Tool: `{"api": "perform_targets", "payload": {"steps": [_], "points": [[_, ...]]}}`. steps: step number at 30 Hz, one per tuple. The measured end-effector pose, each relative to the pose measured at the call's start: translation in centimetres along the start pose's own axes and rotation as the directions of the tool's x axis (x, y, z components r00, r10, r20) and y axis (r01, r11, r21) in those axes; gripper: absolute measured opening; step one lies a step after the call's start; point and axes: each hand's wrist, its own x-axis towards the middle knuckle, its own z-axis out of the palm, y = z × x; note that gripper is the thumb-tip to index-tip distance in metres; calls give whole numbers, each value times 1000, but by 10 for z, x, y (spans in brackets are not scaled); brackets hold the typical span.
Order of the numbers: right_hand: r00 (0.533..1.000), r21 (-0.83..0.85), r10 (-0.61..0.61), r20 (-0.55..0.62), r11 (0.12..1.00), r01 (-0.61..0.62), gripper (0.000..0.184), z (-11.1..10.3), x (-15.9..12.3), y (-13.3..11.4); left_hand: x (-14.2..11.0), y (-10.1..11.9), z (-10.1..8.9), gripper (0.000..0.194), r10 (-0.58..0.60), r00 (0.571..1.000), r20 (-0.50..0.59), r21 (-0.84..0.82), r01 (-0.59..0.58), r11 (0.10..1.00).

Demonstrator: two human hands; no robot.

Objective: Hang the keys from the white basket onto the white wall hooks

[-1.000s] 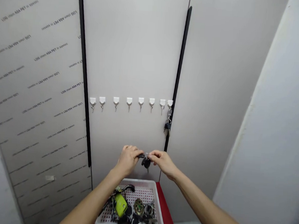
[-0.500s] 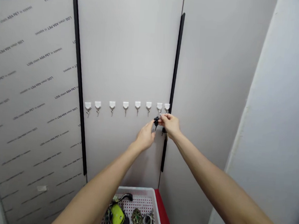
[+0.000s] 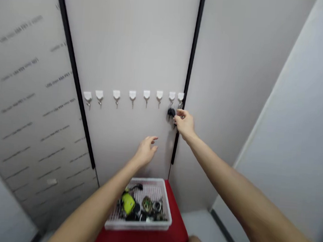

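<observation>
While the left hand (image 3: 145, 152) is released, the right hand (image 3: 186, 126) is beside black keys (image 3: 171, 112), grip indeterminable; keys hang at only the two rightmost hooks (image 3: 172, 96), and assorted items (image 3: 128, 203) lie in the basket (image 3: 137, 226)

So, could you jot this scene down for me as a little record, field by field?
left hand: open and empty, above the basket
right hand: beside the keys; contact unclear
black-headed keys: below the second hook from the right
other keys: partly hidden behind the right hand
white hooks: eight, in a row
pale panel: between two black strips
basket: white, slotted, on a red surface
basket contents: a lime-green item, black and metallic pieces
</observation>
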Motion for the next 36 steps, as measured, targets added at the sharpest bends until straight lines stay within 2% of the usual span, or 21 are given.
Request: {"api": "perform_targets", "payload": {"steps": [1,2,3,4,5,6,7,9,11,14,16,20,24,27,29,31,36], "points": [[997,-77,-35,65,996,40,25,0,-23,10,-21,-16,3,32,-30,999,33,27,30,999],[981,-150,-51,185,985,80,23,-1,-50,21,-43,-31,7,30,-59,996,71,58,54,997],[932,-209,-45,359,970,127,21,0,-79,31,-64,-45,11,30,-84,990,113,91,74,993],[812,-235,-10,584,955,181,18,0,-109,41,-85,-57,14,29,-107,981,161,125,87,988],[669,-259,37,742,937,236,17,0,-137,50,-103,-67,18,30,-125,968,219,159,91,983],[575,-313,90,813,901,300,19,1,-161,59,-119,-74,22,30,-138,949,283,193,85,978],[520,-372,140,843,850,374,21,1,-181,67,-130,-79,25,30,-151,927,344,231,73,970],[469,-456,211,858,734,503,29,3,-204,80,-142,-84,31,34,-181,881,436,320,37,947],[434,-478,245,867,652,589,32,6,-208,89,-141,-83,36,35,-206,855,476,407,-7,914],[384,-449,248,889,628,635,29,11,-196,98,-133,-81,40,22,-228,858,460,496,-35,868],[402,-461,249,881,647,608,25,14,-185,101,-128,-83,41,16,-235,878,418,500,-6,866],[528,-521,257,810,729,444,21,17,-169,104,-121,-94,36,17,-285,917,280,352,177,919],[669,-451,188,719,859,243,17,19,-153,98,-108,-97,25,17,-357,916,185,-15,366,930],[753,-360,100,651,914,189,13,21,-142,88,-97,-90,17,15,-409,896,171,-321,443,837],[775,-300,86,625,944,137,10,23,-136,82,-93,-84,16,13,-435,884,170,-440,463,769],[778,-239,127,615,971,30,8,23,-130,75,-93,-79,17,11,-440,880,179,-482,468,741],[767,-114,247,592,968,-224,4,21,-115,55,-98,-79,27,5,-387,898,210,-414,440,797]]}}
